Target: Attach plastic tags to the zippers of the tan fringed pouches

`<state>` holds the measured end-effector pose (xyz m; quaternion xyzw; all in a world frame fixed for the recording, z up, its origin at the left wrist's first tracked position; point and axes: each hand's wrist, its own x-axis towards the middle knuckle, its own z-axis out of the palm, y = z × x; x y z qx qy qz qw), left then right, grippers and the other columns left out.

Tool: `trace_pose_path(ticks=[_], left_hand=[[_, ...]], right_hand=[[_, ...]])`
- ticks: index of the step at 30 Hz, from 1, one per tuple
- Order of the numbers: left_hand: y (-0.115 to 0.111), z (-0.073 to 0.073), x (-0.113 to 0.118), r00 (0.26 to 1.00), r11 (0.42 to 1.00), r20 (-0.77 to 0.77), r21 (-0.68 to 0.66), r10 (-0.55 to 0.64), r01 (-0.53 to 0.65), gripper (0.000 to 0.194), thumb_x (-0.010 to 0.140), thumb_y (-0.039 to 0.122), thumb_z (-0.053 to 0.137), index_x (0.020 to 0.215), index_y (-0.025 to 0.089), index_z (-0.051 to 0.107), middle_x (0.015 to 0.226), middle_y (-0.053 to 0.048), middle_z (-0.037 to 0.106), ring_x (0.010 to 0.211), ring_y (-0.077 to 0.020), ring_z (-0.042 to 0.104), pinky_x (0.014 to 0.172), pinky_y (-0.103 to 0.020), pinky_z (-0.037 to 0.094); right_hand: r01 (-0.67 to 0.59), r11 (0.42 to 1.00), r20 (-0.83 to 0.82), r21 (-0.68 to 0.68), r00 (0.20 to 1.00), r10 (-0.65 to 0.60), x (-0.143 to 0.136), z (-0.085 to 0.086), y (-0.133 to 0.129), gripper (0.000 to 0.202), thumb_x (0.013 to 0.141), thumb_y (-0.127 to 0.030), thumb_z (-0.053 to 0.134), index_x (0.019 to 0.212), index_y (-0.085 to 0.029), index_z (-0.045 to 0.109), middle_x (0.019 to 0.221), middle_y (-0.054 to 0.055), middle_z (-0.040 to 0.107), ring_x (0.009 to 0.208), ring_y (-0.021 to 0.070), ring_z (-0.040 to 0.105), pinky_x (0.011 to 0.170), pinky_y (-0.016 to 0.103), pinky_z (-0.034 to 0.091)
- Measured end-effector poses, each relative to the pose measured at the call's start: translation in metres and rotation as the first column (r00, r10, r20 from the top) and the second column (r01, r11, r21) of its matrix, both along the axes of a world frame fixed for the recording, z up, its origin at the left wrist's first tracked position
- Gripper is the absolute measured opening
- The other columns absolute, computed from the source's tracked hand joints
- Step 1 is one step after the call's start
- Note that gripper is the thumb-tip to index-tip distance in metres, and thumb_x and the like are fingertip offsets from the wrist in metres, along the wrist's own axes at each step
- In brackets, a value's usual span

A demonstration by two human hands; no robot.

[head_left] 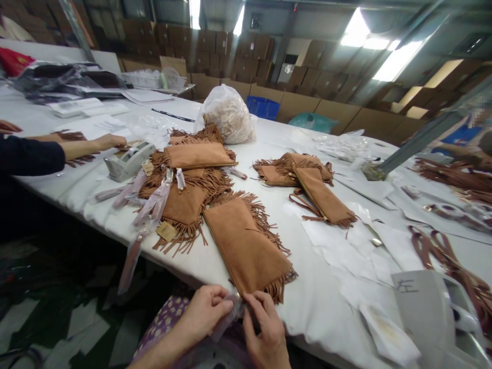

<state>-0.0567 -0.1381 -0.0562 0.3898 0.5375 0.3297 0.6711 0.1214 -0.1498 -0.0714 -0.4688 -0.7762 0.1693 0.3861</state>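
A tan fringed pouch [246, 243] lies flat at the table's near edge, with its zipper along the left side. At its near corner my left hand [209, 310] pinches a strap wrapped in clear plastic [225, 320], which hangs below the edge. My right hand [263, 325] is closed at the same corner, thumb and fingertips together near the strap's metal end; what exactly it grips is hidden. Left of this pouch is a pile of similar fringed pouches [200, 156] with plastic-wrapped straps [154, 202] and a paper tag [166, 231].
More pouches [326, 197] lie to the right. A tape dispenser [430, 312] stands at the near right, beside brown straps [457, 266]. A co-worker's hand [111, 142] is by another dispenser [128, 161] at left. A full plastic bag [226, 113] stands behind the pile.
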Motion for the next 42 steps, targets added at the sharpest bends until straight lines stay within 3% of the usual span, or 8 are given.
trace_pose_path(ticks=[6, 12, 17, 21, 28, 32, 36, 42], left_hand=[[0.014, 0.013, 0.008, 0.976, 0.975, -0.218, 0.220, 0.009, 0.040, 0.018, 0.075, 0.026, 0.057, 0.074, 0.014, 0.070, 0.071, -0.003, 0.070, 0.069, -0.0189, 0.062, 0.064, -0.025, 0.044], [0.017, 0.027, 0.014, 0.857, 0.941, -0.512, 0.315, 0.062, 0.121, 0.019, 0.080, 0.023, 0.053, 0.071, 0.018, 0.069, 0.067, -0.001, 0.068, 0.067, -0.0175, 0.061, 0.065, -0.025, 0.039], [0.020, 0.023, 0.013, 0.901, 0.939, -0.425, 0.337, 0.085, 0.070, 0.012, 0.077, 0.017, 0.052, 0.076, 0.019, 0.063, 0.067, 0.001, 0.065, 0.065, -0.0151, 0.060, 0.061, -0.022, 0.039], [0.019, 0.022, 0.012, 0.923, 0.928, -0.373, 0.368, 0.100, 0.049, 0.010, 0.078, 0.015, 0.052, 0.077, 0.019, 0.062, 0.070, 0.002, 0.065, 0.067, -0.0146, 0.059, 0.063, -0.021, 0.040], [0.017, 0.027, 0.005, 0.912, 0.843, -0.408, 0.501, 0.031, 0.196, 0.018, 0.084, 0.011, 0.046, 0.083, 0.020, 0.061, 0.077, 0.001, 0.064, 0.074, -0.0144, 0.059, 0.070, -0.023, 0.041], [0.018, 0.023, 0.001, 0.902, 0.775, -0.432, 0.575, 0.015, 0.262, 0.020, 0.083, 0.009, 0.047, 0.091, 0.020, 0.061, 0.086, -0.002, 0.061, 0.083, -0.0165, 0.057, 0.076, -0.025, 0.041], [0.020, 0.021, -0.004, 0.895, 0.764, -0.443, 0.598, 0.061, 0.243, 0.025, 0.081, 0.009, 0.050, 0.101, 0.021, 0.058, 0.087, -0.001, 0.057, 0.082, -0.0168, 0.053, 0.076, -0.027, 0.042], [0.019, 0.021, -0.010, 0.910, 0.757, -0.412, 0.610, 0.050, 0.235, 0.034, 0.080, 0.008, 0.048, 0.110, 0.022, 0.053, 0.087, 0.000, 0.054, 0.080, -0.0156, 0.051, 0.074, -0.026, 0.042]], right_hand=[[-0.028, 0.998, -0.047, -0.053, 0.999, 0.025, 0.001, 0.005, 0.002, 0.030, 0.087, -0.010, 0.048, 0.113, -0.019, 0.059, 0.100, 0.009, 0.057, 0.092, 0.0172, 0.061, 0.079, 0.027, 0.052], [-0.015, 0.982, -0.070, -0.190, 0.998, 0.002, 0.000, 0.012, 0.006, 0.029, 0.085, -0.018, 0.056, 0.114, -0.020, 0.058, 0.097, 0.007, 0.058, 0.085, 0.0171, 0.060, 0.075, 0.027, 0.051], [-0.019, 0.950, -0.045, -0.310, 0.999, 0.005, -0.002, 0.014, 0.013, 0.027, 0.083, -0.024, 0.061, 0.110, -0.021, 0.061, 0.088, 0.003, 0.056, 0.069, 0.0145, 0.057, 0.062, 0.026, 0.048], [0.019, 0.917, -0.009, -0.397, 1.000, -0.025, -0.005, 0.019, 0.021, 0.027, 0.081, -0.027, 0.064, 0.107, -0.022, 0.063, 0.085, 0.003, 0.055, 0.074, 0.0164, 0.058, 0.066, 0.027, 0.047], [0.005, 0.875, 0.088, -0.484, 0.995, 0.042, -0.010, 0.049, 0.037, 0.027, 0.075, -0.025, 0.068, 0.102, -0.026, 0.066, 0.086, 0.001, 0.055, 0.080, 0.0177, 0.057, 0.073, 0.029, 0.044], [-0.151, 0.862, 0.023, -0.483, 0.983, 0.185, -0.014, 0.066, 0.048, 0.028, 0.073, -0.013, 0.062, 0.099, -0.023, 0.065, 0.091, 0.001, 0.058, 0.085, 0.0169, 0.056, 0.074, 0.026, 0.043], [-0.335, 0.782, -0.173, -0.526, 0.942, 0.287, -0.018, 0.074, 0.055, 0.045, 0.072, -0.009, 0.059, 0.114, -0.022, 0.059, 0.096, 0.000, 0.064, 0.082, 0.0147, 0.057, 0.072, 0.024, 0.044], [-0.404, 0.711, -0.267, -0.575, 0.914, 0.304, -0.023, 0.079, 0.064, 0.039, 0.072, -0.015, 0.061, 0.111, -0.021, 0.061, 0.086, -0.002, 0.066, 0.071, 0.0135, 0.057, 0.065, 0.023, 0.044]])
